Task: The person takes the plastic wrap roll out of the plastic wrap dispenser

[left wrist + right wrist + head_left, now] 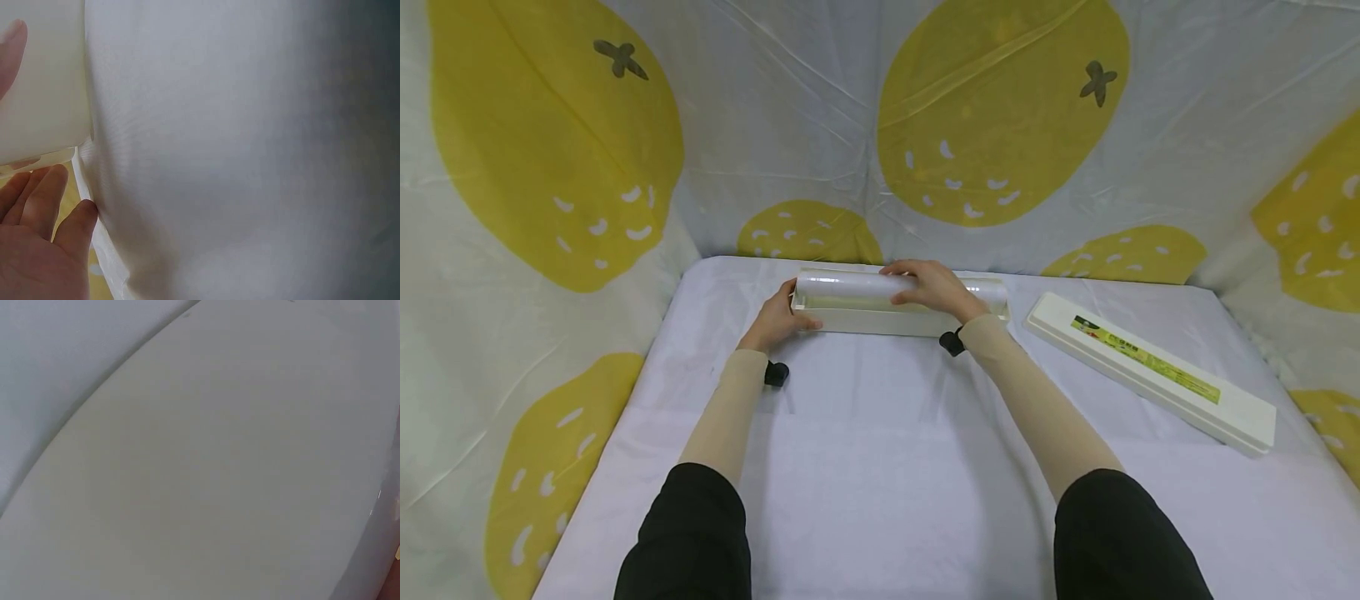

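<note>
black sleeves [688, 533] nearest; left grip [775, 321] holds a white box [880, 322], right grip [931, 287] clasps the glossy roll [850, 287] inside.

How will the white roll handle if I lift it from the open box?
The white roll is probably slippery, since its surface shines. Its round shape suggests it could roll once clear of the open box. It seems likely to stay stiff, looking straight along its length.

Head view looks forward and down; both wrist views (very close) share the box [880, 322].
</note>
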Demonstrator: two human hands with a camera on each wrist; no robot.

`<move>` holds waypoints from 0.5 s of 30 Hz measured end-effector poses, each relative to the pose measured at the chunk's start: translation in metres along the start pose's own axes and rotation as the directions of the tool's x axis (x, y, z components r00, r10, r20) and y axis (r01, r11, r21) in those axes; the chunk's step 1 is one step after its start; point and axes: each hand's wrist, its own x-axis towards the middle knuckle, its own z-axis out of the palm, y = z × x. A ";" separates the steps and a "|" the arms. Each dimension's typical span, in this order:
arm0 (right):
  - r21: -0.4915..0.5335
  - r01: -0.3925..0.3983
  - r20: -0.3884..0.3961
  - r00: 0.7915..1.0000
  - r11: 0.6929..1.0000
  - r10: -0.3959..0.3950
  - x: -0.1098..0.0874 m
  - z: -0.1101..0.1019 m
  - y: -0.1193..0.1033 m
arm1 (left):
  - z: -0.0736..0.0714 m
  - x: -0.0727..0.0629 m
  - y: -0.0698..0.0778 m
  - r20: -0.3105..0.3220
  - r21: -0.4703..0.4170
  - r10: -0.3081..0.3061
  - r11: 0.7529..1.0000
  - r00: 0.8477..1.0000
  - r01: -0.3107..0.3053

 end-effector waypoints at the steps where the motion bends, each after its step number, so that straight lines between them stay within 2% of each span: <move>1: -0.006 0.001 0.004 1.000 1.000 -0.001 0.000 -0.001 -0.001 | 0.000 0.000 0.000 0.000 0.001 0.000 1.000 1.000 0.000; 15: -0.003 0.019 0.004 1.000 1.000 -0.019 0.000 -0.010 -0.005 | -0.001 0.000 0.000 0.002 0.012 0.007 1.000 1.000 -0.007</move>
